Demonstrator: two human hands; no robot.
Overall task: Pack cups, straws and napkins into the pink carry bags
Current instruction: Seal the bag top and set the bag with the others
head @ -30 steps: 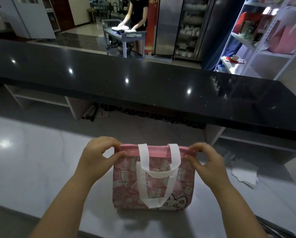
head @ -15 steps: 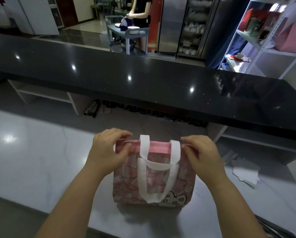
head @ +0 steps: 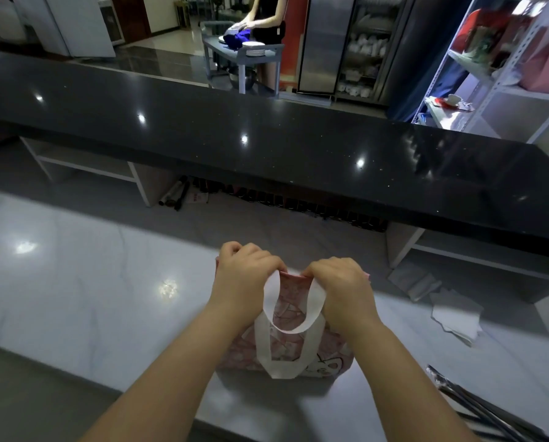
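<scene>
A pink carry bag (head: 287,349) with a cartoon print and white handles stands upright on the pale marble counter (head: 85,301) in front of me. My left hand (head: 243,277) and my right hand (head: 340,285) both pinch the bag's top edge near the middle, close together, fingers curled over the rim. The near white handle hangs down the bag's front. The bag's inside is hidden. White napkins (head: 456,317) lie on the counter to the right of the bag. No cups are in view.
Dark wrapped straws (head: 477,406) lie at the counter's lower right edge. A long black countertop (head: 267,145) runs across behind the marble counter. Beyond it a person stands at a grey cart (head: 244,52) with plates. White shelving (head: 496,65) holds pink bags at the right.
Both hands have slid inward along the bag's top edge from its outer corners to the middle, bringing the top together. The bag has stayed in place on the counter.
</scene>
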